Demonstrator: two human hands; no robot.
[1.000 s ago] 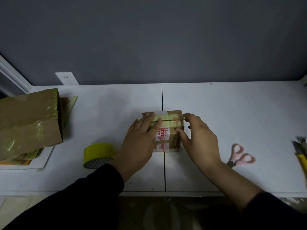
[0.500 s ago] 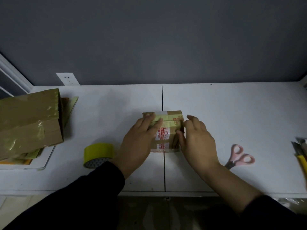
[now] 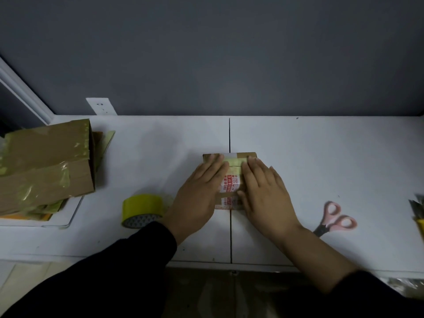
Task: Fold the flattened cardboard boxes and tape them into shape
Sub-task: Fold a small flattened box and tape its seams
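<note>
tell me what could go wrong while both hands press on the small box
The left hand and right hand press flat on the small box; uneven pressure might crease its yellow tape strip or dent the top. The tape roll sits close by the left sleeve, so a pull back could knock it.

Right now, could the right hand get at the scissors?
Probably yes. The right hand lies flat on the small box, holding nothing, and the scissors lie just to its right on the table, with nothing between them.
</note>
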